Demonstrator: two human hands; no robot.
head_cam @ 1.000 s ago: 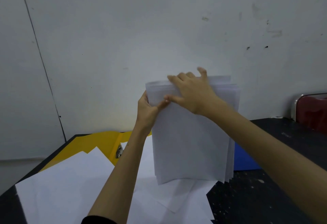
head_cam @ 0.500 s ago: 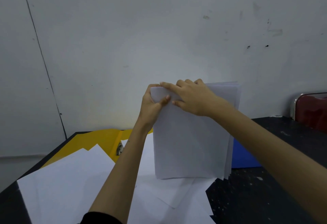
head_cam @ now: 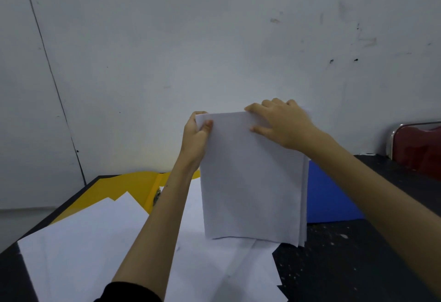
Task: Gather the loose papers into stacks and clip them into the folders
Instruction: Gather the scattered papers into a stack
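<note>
Upright, paper stack long axis vertical, left hand, right hand gripping top.

The light is soft and a bit dim. The wall looks grey-white, with a warm yellow glow low down. The picture is a little fuzzy. Lines bend near the edges.

The upright paper stack hides the fingers of both hands behind its top edge, and covers the left part of the blue folder. Loose sheets and the left forearm cover much of the yellow folder; its clip is barely visible. The red chair is cut off at the right edge
</note>
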